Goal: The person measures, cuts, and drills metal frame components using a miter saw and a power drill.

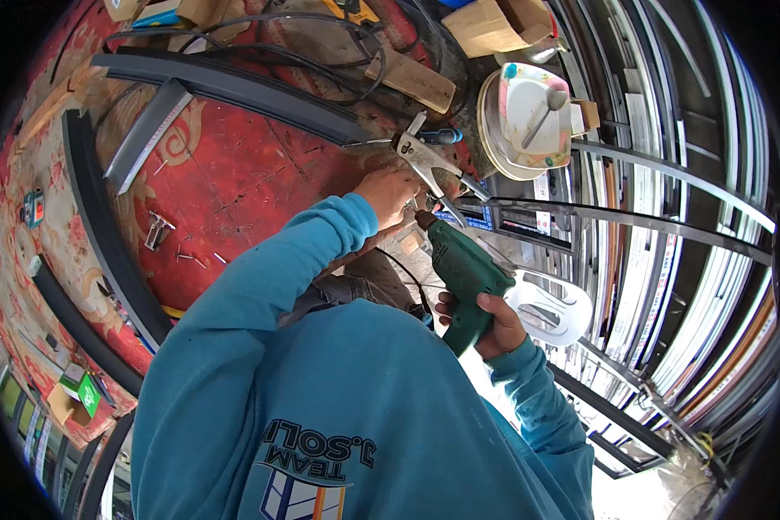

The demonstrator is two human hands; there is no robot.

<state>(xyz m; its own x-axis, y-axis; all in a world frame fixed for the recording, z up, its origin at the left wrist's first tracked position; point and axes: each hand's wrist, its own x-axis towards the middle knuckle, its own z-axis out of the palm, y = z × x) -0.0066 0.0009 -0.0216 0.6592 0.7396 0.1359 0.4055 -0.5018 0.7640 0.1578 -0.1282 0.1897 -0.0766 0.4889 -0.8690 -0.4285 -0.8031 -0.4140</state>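
Observation:
My right hand is wrapped round the handle of a green power drill, whose chuck points up and left toward my left hand. At the table's right edge, my left hand is closed with curled fingers just above the chuck; what it pinches is hidden. Just beyond those fingers lies a silver metal hand tool with two spread handles, looking like a hand riveter. Beside it is a screwdriver with a blue and black handle. A dark grey metal profile ends close to these tools.
The worktable's red patterned cover carries more dark profiles, a small metal fitting and loose rivets or screws. A plate with a spoon stands at far right. A white plastic chair and racked long profiles lie to the right.

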